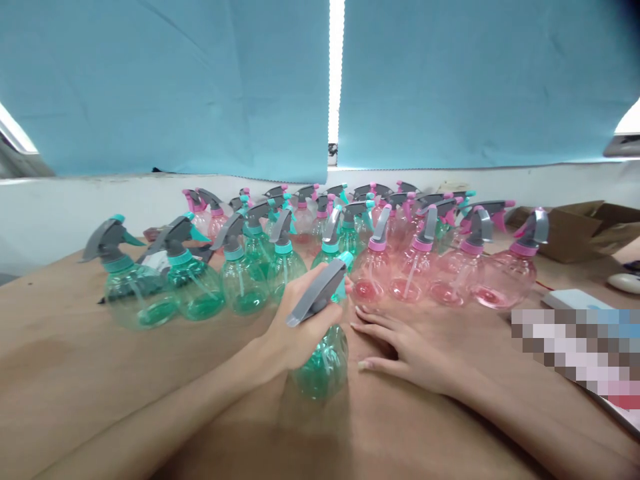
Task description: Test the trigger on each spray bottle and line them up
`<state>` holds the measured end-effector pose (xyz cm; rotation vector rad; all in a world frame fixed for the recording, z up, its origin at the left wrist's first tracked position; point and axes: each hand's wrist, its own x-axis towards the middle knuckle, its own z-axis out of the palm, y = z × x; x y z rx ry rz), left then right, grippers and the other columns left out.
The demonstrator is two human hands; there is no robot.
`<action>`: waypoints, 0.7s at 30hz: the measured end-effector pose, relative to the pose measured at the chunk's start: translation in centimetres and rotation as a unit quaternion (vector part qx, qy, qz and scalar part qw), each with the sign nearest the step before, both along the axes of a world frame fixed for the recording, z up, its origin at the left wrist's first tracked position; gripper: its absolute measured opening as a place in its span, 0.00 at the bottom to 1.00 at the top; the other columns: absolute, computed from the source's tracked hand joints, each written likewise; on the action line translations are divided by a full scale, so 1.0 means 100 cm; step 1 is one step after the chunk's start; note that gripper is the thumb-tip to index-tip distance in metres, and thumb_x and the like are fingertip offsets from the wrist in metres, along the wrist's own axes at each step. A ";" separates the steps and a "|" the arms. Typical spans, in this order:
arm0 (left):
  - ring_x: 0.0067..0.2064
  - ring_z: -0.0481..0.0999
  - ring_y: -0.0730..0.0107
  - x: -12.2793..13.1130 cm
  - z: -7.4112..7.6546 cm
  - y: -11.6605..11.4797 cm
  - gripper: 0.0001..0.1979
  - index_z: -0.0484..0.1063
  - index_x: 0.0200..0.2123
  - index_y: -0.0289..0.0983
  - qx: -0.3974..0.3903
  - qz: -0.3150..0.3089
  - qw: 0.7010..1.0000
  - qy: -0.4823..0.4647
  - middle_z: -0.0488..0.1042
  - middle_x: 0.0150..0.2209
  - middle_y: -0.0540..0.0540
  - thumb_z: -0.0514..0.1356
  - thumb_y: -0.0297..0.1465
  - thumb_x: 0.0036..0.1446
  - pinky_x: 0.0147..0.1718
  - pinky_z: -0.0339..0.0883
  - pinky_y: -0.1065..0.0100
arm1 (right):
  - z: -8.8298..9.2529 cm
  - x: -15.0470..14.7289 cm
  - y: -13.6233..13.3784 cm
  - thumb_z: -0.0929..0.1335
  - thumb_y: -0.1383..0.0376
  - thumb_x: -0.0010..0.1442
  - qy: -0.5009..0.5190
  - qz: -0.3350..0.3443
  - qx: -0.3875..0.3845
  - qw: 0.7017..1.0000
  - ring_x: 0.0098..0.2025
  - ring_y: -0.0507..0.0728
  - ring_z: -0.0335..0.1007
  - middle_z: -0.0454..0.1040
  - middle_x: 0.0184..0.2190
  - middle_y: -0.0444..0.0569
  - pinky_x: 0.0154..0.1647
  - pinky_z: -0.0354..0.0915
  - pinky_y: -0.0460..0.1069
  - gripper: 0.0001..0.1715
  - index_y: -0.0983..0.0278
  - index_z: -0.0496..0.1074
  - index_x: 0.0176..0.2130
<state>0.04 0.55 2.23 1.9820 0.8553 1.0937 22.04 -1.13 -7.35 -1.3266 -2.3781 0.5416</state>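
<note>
My left hand [295, 320] is closed around the neck of a green spray bottle [323, 367] with a grey head and a teal trigger and nozzle. The bottle is close in front of me, its round body below my fingers. My right hand [400, 340] lies on the table [240, 407] to the right of that bottle, fingers stretched out and holding nothing. Just beyond my hands stands a row of bottles: green spray bottles [197, 290] on the left and pink spray bottles [407, 277] on the right.
Several more pink and green bottles crowd behind the front row. An open cardboard box [575, 233] sits at the back right, near a white computer mouse [625, 283] and a white box [575, 299]. Blue curtains [165, 87] hang over the window behind.
</note>
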 end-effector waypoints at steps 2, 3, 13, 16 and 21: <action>0.25 0.58 0.75 0.001 -0.003 0.000 0.04 0.66 0.33 0.39 -0.001 0.015 1.000 -0.002 0.59 0.25 0.55 0.55 0.26 0.51 0.25 0.53 0.70 | 0.001 0.000 -0.001 0.66 0.42 0.59 -0.002 -0.001 0.003 1.000 0.68 0.67 0.49 0.56 0.67 0.54 0.66 0.51 0.66 0.41 0.59 0.63 0.63; 0.25 0.57 0.75 0.002 -0.004 0.000 0.04 0.65 0.32 0.39 0.002 0.022 1.000 -0.003 0.58 0.25 0.56 0.56 0.26 0.51 0.25 0.53 0.70 | 0.001 -0.001 -0.001 0.66 0.42 0.59 -0.002 -0.002 0.004 1.000 0.68 0.67 0.49 0.56 0.67 0.54 0.66 0.51 0.66 0.41 0.59 0.63 0.63; 0.27 0.61 0.76 0.004 -0.009 -0.003 0.14 0.70 0.46 0.39 0.013 0.041 0.999 0.012 0.71 0.34 0.51 0.56 0.26 0.55 0.26 0.58 0.73 | 0.002 -0.007 -0.005 0.70 0.45 0.57 0.047 0.022 -0.012 0.999 0.66 0.69 0.54 0.60 0.65 0.57 0.65 0.53 0.66 0.42 0.60 0.62 0.63; 0.29 0.66 0.74 0.000 -0.012 -0.004 0.19 0.68 0.52 0.41 0.021 0.054 0.998 0.039 0.73 0.35 0.51 0.57 0.28 0.56 0.30 0.63 0.70 | 0.007 -0.025 -0.015 0.73 0.49 0.54 0.156 0.041 -0.035 0.986 0.64 0.68 0.59 0.63 0.63 0.57 0.63 0.57 0.66 0.46 0.59 0.57 0.65; 0.36 0.72 0.69 -0.014 -0.014 -0.015 0.23 0.65 0.55 0.42 0.024 0.073 0.994 0.077 0.75 0.37 0.50 0.60 0.30 0.55 0.37 0.68 0.65 | 0.019 -0.063 -0.030 0.75 0.54 0.54 0.291 0.065 -0.101 0.949 0.60 0.67 0.64 0.66 0.60 0.55 0.58 0.65 0.63 0.46 0.57 0.55 0.65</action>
